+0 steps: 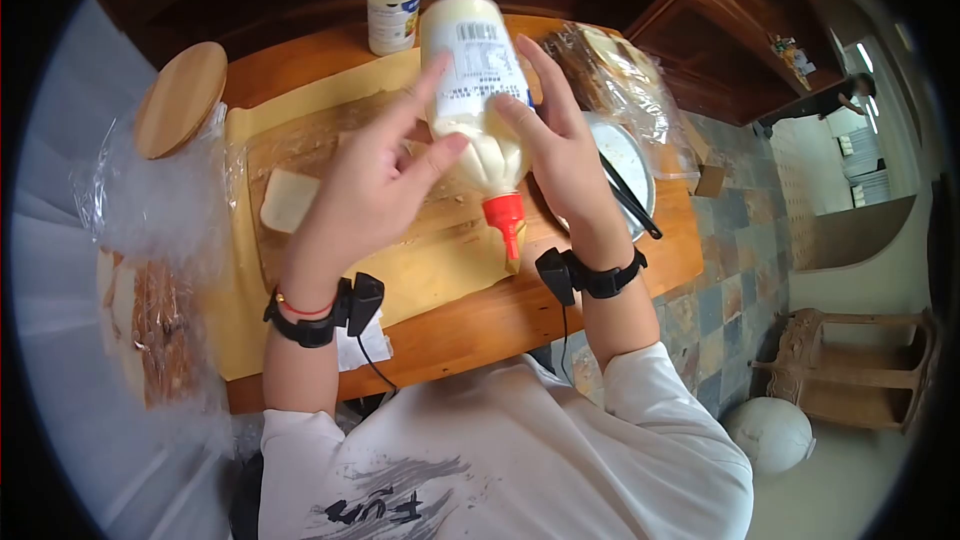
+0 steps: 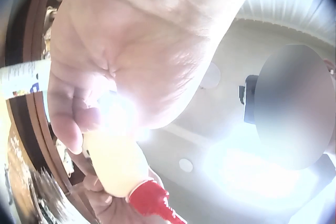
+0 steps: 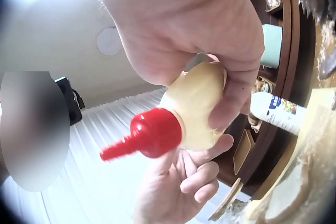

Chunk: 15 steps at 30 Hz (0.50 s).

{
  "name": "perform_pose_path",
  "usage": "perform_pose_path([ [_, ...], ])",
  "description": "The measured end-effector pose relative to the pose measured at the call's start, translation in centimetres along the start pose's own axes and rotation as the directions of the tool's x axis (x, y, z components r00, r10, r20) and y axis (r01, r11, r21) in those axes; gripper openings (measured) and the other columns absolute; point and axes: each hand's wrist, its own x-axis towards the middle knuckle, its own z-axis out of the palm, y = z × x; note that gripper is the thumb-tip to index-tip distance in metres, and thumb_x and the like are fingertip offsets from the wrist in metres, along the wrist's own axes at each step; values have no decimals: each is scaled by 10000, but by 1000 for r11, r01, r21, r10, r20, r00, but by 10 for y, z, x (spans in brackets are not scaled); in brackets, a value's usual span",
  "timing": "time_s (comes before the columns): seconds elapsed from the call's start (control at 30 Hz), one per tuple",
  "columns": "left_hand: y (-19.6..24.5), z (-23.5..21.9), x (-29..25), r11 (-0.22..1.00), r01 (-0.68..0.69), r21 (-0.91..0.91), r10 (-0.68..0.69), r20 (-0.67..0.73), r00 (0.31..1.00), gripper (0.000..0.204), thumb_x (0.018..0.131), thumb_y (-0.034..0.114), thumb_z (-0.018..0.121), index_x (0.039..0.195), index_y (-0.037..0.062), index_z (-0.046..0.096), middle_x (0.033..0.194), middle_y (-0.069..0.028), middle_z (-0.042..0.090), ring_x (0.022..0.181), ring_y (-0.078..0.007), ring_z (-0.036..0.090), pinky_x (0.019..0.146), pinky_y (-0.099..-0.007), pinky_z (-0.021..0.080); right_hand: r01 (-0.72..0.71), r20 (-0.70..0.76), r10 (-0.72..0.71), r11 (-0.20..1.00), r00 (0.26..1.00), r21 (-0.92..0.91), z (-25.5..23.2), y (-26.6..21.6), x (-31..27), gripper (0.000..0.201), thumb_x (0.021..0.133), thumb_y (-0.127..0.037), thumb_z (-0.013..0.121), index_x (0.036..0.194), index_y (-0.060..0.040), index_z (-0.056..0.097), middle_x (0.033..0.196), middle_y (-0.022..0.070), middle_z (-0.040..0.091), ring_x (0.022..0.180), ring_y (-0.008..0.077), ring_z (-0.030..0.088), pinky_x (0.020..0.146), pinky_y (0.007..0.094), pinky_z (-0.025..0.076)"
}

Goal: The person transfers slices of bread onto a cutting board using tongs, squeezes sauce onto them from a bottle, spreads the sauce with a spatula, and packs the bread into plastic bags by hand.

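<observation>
A clear squeeze bottle (image 1: 478,90) of cream-coloured sauce hangs upside down in the head view, its red nozzle cap (image 1: 505,220) pointing down. My right hand (image 1: 565,155) grips its right side, the thumb over the printed label. From the left, my left hand (image 1: 375,175) holds the bottle with fingers and thumb at its side. The right wrist view shows the red cap (image 3: 155,132) close, with the left hand (image 3: 176,187) against the bottle's far side. Beneath lies a wooden board (image 1: 400,230) on a yellow sheet (image 1: 440,285), with a bread slice (image 1: 290,200) on its left part.
Another white bottle (image 1: 393,5) with a red cap stands at the back. A round dish (image 1: 628,150) with a black handle (image 1: 630,198) across it is at the right, near bagged bread (image 1: 625,70). More bagged bread (image 1: 165,330) and a round wooden piece (image 1: 180,100) are at left.
</observation>
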Motion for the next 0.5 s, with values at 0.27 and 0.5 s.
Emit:
perform_pose_path([
  [0.27,2,0,-2,994,100,-53,-91,141,986,450,1144,363,428,1462,85,584,1008,4,655,700,-18,524,610,-205,471,-199,300,177,979,937,44,-35,-24,-27,405,1111,-223,460,1458,-47,571,1246,79,682,924,134,685,744,294,566],
  [0.5,10,-6,0,992,90,-88,-83,81,993,479,1147,412,389,1416,75,598,965,3,655,638,-14,489,572,-190,453,290,292,-167,842,942,-455,-23,-31,-23,485,843,87,682,1309,-42,656,1097,123,693,885,182,716,731,303,584],
])
